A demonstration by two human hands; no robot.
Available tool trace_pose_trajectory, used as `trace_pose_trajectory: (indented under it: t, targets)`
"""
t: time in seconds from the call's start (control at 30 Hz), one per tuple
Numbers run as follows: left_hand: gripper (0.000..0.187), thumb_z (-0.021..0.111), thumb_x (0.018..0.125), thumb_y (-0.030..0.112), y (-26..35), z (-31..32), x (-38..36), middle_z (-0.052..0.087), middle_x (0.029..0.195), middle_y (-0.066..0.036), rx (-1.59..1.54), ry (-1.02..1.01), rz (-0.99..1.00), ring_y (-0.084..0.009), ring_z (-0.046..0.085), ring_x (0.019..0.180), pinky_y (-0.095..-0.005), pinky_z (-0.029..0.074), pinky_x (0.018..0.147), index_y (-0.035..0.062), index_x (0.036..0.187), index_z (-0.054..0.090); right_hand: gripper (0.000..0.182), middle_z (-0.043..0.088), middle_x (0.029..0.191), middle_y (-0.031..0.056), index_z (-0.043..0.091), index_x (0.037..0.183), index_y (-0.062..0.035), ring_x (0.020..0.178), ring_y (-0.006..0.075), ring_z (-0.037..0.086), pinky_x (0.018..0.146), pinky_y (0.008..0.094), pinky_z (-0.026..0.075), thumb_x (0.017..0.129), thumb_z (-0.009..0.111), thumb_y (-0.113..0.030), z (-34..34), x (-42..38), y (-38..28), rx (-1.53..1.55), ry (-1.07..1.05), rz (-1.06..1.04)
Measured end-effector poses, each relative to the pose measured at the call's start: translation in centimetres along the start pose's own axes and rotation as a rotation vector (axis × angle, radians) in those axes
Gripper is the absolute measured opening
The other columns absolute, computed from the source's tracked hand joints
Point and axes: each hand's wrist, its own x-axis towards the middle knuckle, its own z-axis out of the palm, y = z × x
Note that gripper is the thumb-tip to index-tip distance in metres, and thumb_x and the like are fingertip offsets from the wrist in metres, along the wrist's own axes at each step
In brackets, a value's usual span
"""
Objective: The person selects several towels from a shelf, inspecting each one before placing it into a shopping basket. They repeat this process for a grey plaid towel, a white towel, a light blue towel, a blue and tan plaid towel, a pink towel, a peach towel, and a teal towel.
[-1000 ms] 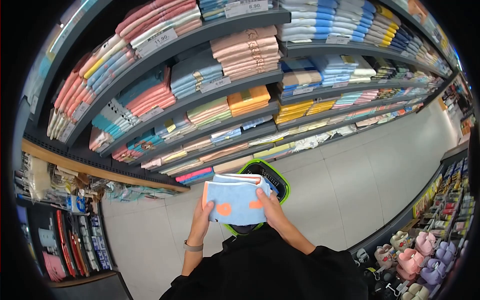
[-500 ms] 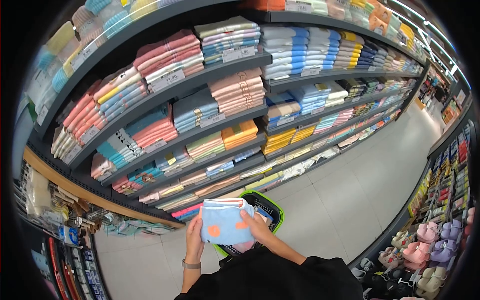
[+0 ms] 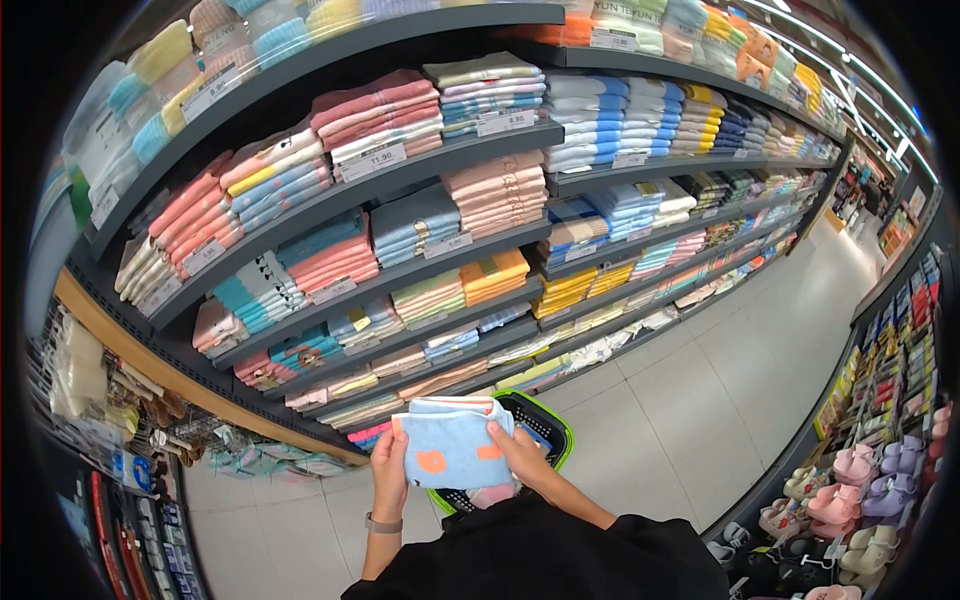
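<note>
A folded light blue towel [image 3: 455, 455] with orange patches is held up in front of me between both hands. My left hand [image 3: 388, 465] grips its left edge, the thumb on the front face and a band round the wrist. At the right edge, my right hand [image 3: 518, 452] pinches the cloth, thumb in front. Behind and below the towel is a black basket with a green rim [image 3: 572, 440], partly hidden by the towel and my right arm. A pinkish cloth [image 3: 492, 495] shows in it.
Shelves [image 3: 400, 265] of folded towels with price tags run across the front. Clogs [image 3: 835, 505] and hanging packets [image 3: 895, 330] line the right side. A wire rack with brushes [image 3: 130, 400] stands at the left. Tiled floor [image 3: 660, 410] runs along the aisle.
The view has shifted slightly, so the shelves appear a little further right. Both hands still hold the towel, which looks spread a little wider and flatter.
</note>
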Motion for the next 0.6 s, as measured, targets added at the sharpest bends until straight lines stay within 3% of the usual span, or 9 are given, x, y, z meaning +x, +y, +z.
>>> trace_pose_trajectory:
  t: [0.13, 0.2, 0.4, 0.53, 0.6]
  targets:
    - [0.023, 0.048, 0.092, 0.014, -0.1, -0.5, 0.0, 0.057, 0.100, -0.004, 0.084, 0.087, 0.124, -0.0088, 0.052, 0.088, -0.0231, 0.042, 0.079, -0.0022, 0.107, 0.055, 0.044, 0.059, 0.095, 0.0037, 0.054, 0.111, 0.0017, 0.085, 0.0081, 0.053, 0.076, 0.0241, 0.044, 0.094, 0.044, -0.037, 0.9, 0.4, 1.2, 0.045, 0.022, -0.030]
    - [0.022, 0.048, 0.093, 0.015, 0.6, 0.0, -0.3, 0.057, 0.095, -0.003, 0.272, 0.151, 0.254, -0.0086, 0.051, 0.083, -0.0219, 0.041, 0.076, -0.0025, 0.103, 0.056, 0.040, 0.058, 0.100, 0.0052, 0.052, 0.114, 0.0017, 0.088, 0.0094, 0.054, 0.077, 0.0260, 0.045, 0.094, 0.046, -0.032, 1.0, 0.6, 1.4, 0.063, 0.026, -0.020]
    - [0.027, 0.045, 0.094, 0.019, 0.1, -0.7, 0.2, 0.059, 0.089, -0.004, 0.434, 0.211, 0.345, -0.0071, 0.050, 0.079, -0.0218, 0.041, 0.071, -0.0036, 0.103, 0.057, 0.043, 0.059, 0.094, 0.0040, 0.055, 0.110, 0.0026, 0.085, 0.0084, 0.054, 0.076, 0.0242, 0.044, 0.094, 0.045, -0.036, 1.6, 0.7, 1.9, 0.105, 0.053, -0.063]
    - [0.028, 0.044, 0.094, 0.021, 0.3, -1.7, 0.9, 0.059, 0.092, -0.005, 0.455, 0.190, 0.333, -0.0102, 0.053, 0.084, -0.0231, 0.043, 0.073, -0.0024, 0.105, 0.056, 0.042, 0.059, 0.097, 0.0049, 0.054, 0.111, 0.0019, 0.087, 0.0098, 0.055, 0.077, 0.0253, 0.045, 0.093, 0.046, -0.036, 1.4, 0.6, 0.6, 0.136, 0.113, -0.056]
    - [0.035, 0.046, 0.094, 0.030, 2.2, -1.4, 0.2, 0.060, 0.098, -0.008, 0.060, 0.079, 0.087, -0.0150, 0.057, 0.088, -0.0275, 0.046, 0.075, 0.0008, 0.111, 0.054, 0.042, 0.059, 0.101, 0.0065, 0.052, 0.113, 0.0013, 0.090, 0.0120, 0.057, 0.078, 0.0270, 0.047, 0.093, 0.047, -0.035, 0.5, 0.9, -0.6, 0.334, 0.200, 0.027]
